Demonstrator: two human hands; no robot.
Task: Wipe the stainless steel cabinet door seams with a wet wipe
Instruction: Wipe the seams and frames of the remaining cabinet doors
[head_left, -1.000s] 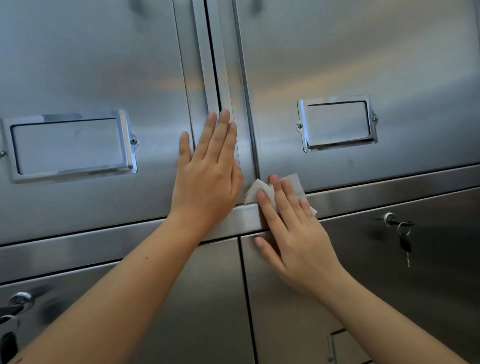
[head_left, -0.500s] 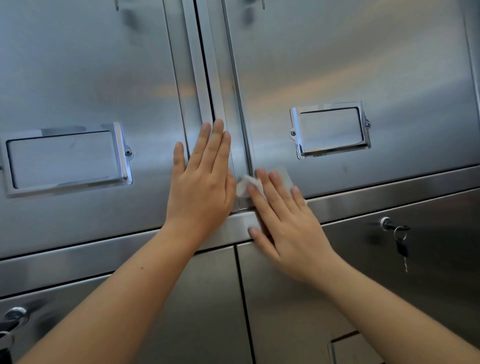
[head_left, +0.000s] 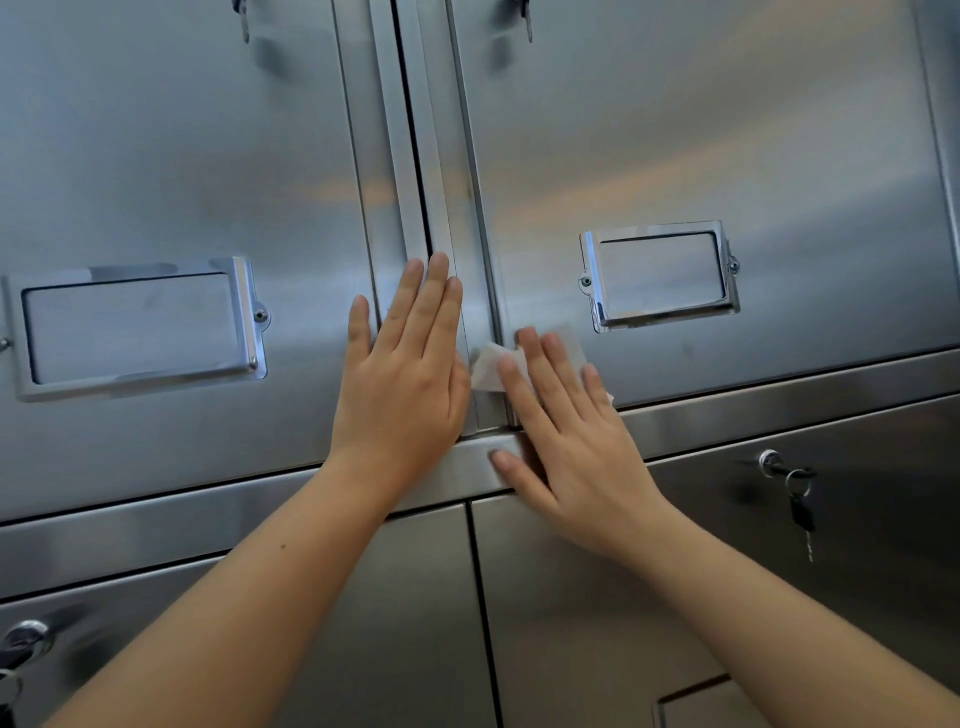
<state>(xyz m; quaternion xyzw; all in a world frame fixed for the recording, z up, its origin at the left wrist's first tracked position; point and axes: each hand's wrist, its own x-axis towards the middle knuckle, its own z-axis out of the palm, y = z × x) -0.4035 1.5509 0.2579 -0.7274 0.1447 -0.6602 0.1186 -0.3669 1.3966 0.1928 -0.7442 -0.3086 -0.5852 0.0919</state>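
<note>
Left hand (head_left: 402, 384) lies flat, fingers spread, on the left door (head_left: 171, 156). Right hand (head_left: 569, 441), flat and ungrasping, presses one wipe (head_left: 491, 366) against the vertical seam (head_left: 491, 291). Two label holders (head_left: 660, 275).

Two bare forearms reach up to a stainless steel cabinet. The left hand (head_left: 402, 374) lies flat, fingers together, on the upper left door (head_left: 182, 156), its fingertips over the vertical seam (head_left: 415, 156) between the two upper doors. Just right of that seam, the right hand (head_left: 566, 441) presses a white wipe (head_left: 491, 366) flat against the lower edge of the upper right door (head_left: 701, 130), fingers spread. A chrome label holder (head_left: 660, 278) sits right of the seam, another (head_left: 140, 327) left of it. Below the seam runs a horizontal rail (head_left: 779, 410). Keys (head_left: 800, 504) hang from a lock lower right.
</note>
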